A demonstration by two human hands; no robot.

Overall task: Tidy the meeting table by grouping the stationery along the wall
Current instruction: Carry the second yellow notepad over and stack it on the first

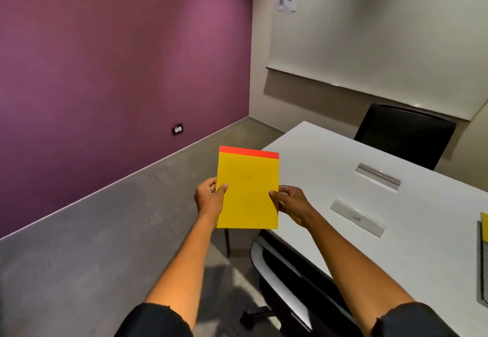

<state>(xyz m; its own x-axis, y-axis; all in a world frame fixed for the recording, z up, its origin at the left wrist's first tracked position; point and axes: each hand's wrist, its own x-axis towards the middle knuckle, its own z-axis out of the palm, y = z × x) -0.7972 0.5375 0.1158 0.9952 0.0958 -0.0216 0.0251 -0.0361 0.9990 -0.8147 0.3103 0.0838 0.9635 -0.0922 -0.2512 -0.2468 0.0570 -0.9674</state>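
Smooth white table (pixel 330 178); both hands (pixel 211 196) (pixel 290 204) pinch flat yellow notepad (pixel 248 191).

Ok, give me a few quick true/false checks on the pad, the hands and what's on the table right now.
1. Both hands hold the yellow pad, the left hand at its left edge and the right hand at its right edge. True.
2. The pad lies flat on the white table. False: it is held in the air, mostly over the floor beside the table's corner.
3. The pad has a red strip along its top edge. True.
4. The name card on the table is blank. False: it carries handwriting, too blurred to read fully.
5. A black chair stands at the table's far side. True.
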